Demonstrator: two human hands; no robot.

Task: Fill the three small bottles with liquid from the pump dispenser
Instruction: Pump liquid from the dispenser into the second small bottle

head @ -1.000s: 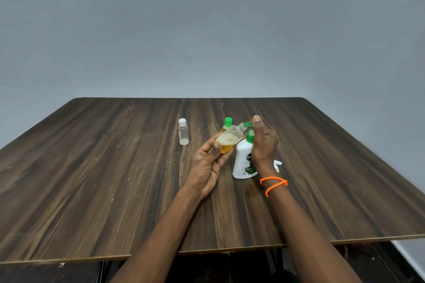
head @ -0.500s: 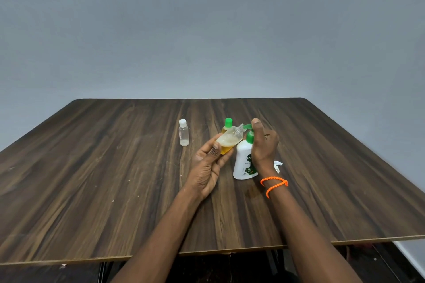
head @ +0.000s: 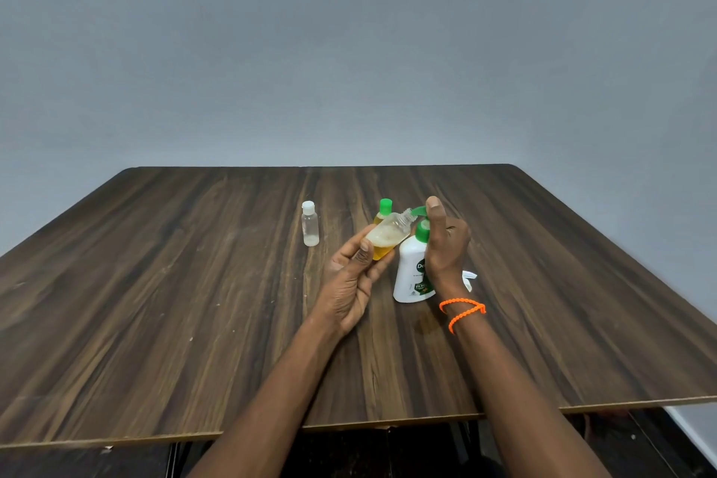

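My left hand (head: 351,279) holds a small clear bottle (head: 389,237), tilted, uncapped, partly filled with yellow liquid and foam, its neck up at the green nozzle of the pump. My right hand (head: 444,244) is wrapped around the white pump dispenser (head: 410,275), thumb on top of the green pump head (head: 420,212). A second small bottle with a green cap (head: 384,210) stands behind the held one, mostly hidden. A third small clear bottle with a white cap (head: 310,228) stands upright to the left.
All of this sits on a dark wooden table (head: 194,283) against a grey wall. A small white item (head: 468,278) lies on the table just right of the dispenser, partly behind my right wrist, which wears orange bands (head: 461,312).
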